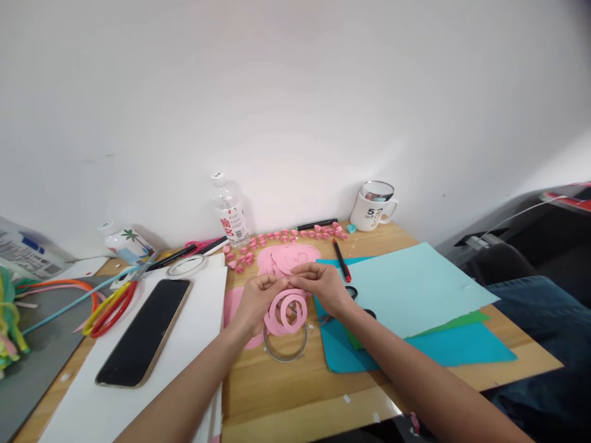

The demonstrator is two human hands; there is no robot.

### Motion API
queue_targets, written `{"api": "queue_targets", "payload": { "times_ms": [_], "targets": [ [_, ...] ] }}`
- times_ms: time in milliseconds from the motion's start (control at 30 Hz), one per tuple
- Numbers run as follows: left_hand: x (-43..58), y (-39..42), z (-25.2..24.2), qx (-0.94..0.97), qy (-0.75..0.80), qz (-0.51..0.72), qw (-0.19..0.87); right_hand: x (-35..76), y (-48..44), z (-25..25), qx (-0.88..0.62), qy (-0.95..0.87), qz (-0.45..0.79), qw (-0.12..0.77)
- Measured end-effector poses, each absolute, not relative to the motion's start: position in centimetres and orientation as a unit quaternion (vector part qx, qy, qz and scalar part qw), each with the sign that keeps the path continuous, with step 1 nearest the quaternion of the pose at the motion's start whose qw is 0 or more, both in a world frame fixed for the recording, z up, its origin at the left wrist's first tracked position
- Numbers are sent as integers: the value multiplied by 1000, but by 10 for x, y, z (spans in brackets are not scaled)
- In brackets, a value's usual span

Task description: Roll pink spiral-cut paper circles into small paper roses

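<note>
My left hand point(261, 301) and my right hand point(323, 287) meet above the middle of the table, fingertips pinched together. Between them is a pink paper spiral strip point(272, 312), its loops hanging just below the fingers. The exact spot where the fingertips grip it is hidden. Under the spiral lies a thin ring, apparently a tape roll point(285, 359). Behind the hands is a pile of pink paper spirals point(289, 253). Small rolled pink paper flowers point(249, 253) stand near the wall. Black-handled scissors point(353, 291) lie partly hidden beneath my right arm.
At right, pale blue paper point(415, 289) covers green and blue sheets point(471, 349). A phone point(145, 332) rests on white paper at left, beside red-and-yellow scissors point(115, 307). A plastic bottle point(229, 212), a mug point(368, 212) and a red-black pen point(341, 260) stand or lie farther back.
</note>
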State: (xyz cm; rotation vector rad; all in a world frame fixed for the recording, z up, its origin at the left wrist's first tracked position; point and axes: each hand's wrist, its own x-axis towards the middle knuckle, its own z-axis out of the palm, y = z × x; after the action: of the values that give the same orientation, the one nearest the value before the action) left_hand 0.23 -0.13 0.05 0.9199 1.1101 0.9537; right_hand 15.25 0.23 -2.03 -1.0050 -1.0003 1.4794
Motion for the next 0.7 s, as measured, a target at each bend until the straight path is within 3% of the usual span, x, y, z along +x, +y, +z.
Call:
{"api": "queue_targets", "payload": {
  "times_ms": [700],
  "targets": [
    [3,-1,3,387,457,430,676,155,5,-22,-399,-425,634,508]
  ]
}}
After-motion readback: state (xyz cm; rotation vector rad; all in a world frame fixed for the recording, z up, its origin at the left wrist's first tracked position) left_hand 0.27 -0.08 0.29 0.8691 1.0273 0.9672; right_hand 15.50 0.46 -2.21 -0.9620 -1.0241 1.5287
